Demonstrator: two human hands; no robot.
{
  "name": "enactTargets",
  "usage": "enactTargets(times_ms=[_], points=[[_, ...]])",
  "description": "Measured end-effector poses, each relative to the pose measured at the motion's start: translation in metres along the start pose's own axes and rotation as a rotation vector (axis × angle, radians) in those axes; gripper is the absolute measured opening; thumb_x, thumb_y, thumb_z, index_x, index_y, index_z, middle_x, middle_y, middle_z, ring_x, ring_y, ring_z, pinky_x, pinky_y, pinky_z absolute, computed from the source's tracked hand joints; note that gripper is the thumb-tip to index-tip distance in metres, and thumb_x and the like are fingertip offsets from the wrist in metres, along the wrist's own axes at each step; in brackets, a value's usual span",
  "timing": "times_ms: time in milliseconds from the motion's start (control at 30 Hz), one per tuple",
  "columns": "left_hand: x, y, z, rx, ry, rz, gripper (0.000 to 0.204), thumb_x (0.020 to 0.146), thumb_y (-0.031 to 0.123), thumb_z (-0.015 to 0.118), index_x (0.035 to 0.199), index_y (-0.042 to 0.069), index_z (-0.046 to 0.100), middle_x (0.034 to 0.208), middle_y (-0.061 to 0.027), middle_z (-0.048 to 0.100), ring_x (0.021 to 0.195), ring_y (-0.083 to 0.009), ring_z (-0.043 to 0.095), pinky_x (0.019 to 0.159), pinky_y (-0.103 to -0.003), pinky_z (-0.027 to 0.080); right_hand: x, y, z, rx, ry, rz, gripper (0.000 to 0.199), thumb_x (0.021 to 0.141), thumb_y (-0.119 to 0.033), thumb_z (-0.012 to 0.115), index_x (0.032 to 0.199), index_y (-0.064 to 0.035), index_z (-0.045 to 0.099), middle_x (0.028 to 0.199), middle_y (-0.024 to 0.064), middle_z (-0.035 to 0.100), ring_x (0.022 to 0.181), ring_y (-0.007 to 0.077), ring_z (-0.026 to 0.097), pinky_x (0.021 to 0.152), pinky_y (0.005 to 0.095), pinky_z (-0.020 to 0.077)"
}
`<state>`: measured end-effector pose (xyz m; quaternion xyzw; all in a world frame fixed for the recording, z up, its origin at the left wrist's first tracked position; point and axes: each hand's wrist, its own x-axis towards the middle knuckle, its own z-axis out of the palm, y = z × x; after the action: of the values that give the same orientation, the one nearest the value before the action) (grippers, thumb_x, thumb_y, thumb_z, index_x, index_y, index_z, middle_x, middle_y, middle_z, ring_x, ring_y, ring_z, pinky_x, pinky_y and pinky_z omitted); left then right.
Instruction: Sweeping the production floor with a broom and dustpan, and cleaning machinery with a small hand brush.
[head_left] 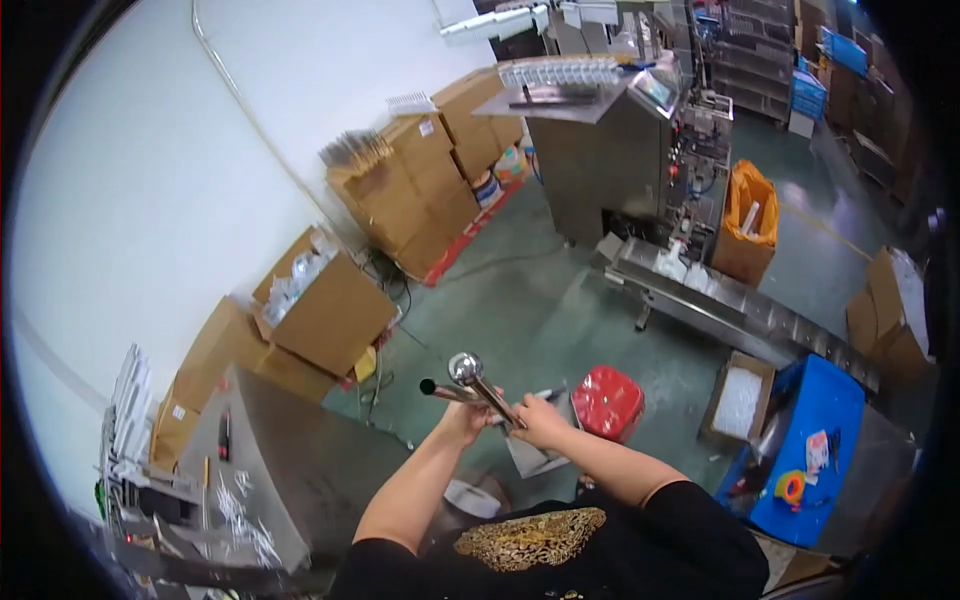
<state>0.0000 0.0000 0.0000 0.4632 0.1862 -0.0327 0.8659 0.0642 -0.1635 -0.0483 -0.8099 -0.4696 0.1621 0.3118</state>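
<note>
The person's left hand [463,420] is curled around a polished metal tube [452,392] whose dark open end points away to the left. The right hand [542,422] is closed on the lower end of a ball-ended rod [489,396], which slants across the tube with its shiny ball uppermost. Exactly where each finger touches is too small to tell. Tube and rod are held up in front of the body, above the green floor [480,320], between the steel table and a red stool [608,400].

On the steel table [268,450], to the person's left, a red-and-black tool [224,437] lies toward the far corner, and thin white strips [240,515] are scattered toward the near right corner. On the blue table [838,400], to the right, an orange tape roll [783,490] lies close to the near edge. An open cardboard box [335,320] stands by the wall, and a conveyor [740,310] extends from a steel machine [600,170].
</note>
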Motion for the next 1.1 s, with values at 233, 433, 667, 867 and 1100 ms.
enactTargets(times_ms=[233,433,667,867,1100], points=[[0.085,0.114,-0.096,-0.042,0.409,-0.003,0.025,0.072,0.032,0.048,0.068,0.008,0.053,0.069,-0.0048,0.054,0.054,-0.0166,0.050,0.045,-0.030,0.039,0.166,0.020,-0.018,0.298,-0.125,-0.001,0.028,0.071,-0.023,0.060,0.091,-0.0084,0.048,0.079,0.0142,0.057,0.074,0.0304,0.056,0.063,0.0376,0.0430],[0.205,0.206,-0.208,-0.034,0.290,-0.023,0.022,0.070,0.028,0.049,0.060,0.008,0.049,0.080,-0.0052,0.053,0.051,-0.0126,0.043,0.044,-0.026,0.033,0.340,0.061,-0.004,0.583,-0.071,0.173,0.018,0.070,-0.014,0.058,0.085,-0.0056,0.052,0.072,0.0099,0.054,0.067,0.0219,0.053,0.061,0.0330,0.0417],[0.362,0.329,-0.304,0.019,0.209,-0.097,0.011,0.067,0.017,0.048,0.062,0.007,0.050,0.081,-0.0048,0.053,0.051,-0.0091,0.040,0.044,-0.022,0.031,0.544,0.109,-0.023,1.509,-0.067,0.684,0.021,0.071,-0.016,0.053,0.092,-0.0107,0.052,0.074,0.0063,0.049,0.071,0.0178,0.053,0.058,0.0249,0.0397],[0.528,0.400,-0.347,0.215,0.031,-0.054,0.013,0.068,0.013,0.048,0.078,0.005,0.051,0.068,-0.0029,0.047,0.053,-0.0097,0.041,0.045,-0.022,0.033,0.689,0.177,-0.041,1.694,-0.146,0.988,0.025,0.074,-0.035,0.051,0.085,-0.0131,0.050,0.072,0.0084,0.050,0.068,0.0240,0.054,0.061,0.0361,0.0444],[0.710,0.468,-0.388,0.212,0.120,-0.029,0.024,0.071,0.004,0.053,0.093,0.002,0.042,0.071,-0.0062,0.049,0.060,-0.0141,0.052,0.049,-0.025,0.041,0.878,0.241,-0.069,1.720,-0.284,0.947,0.024,0.072,-0.026,0.058,0.090,-0.0138,0.049,0.079,0.0079,0.053,0.070,0.0226,0.056,0.063,0.0355,0.0453]])
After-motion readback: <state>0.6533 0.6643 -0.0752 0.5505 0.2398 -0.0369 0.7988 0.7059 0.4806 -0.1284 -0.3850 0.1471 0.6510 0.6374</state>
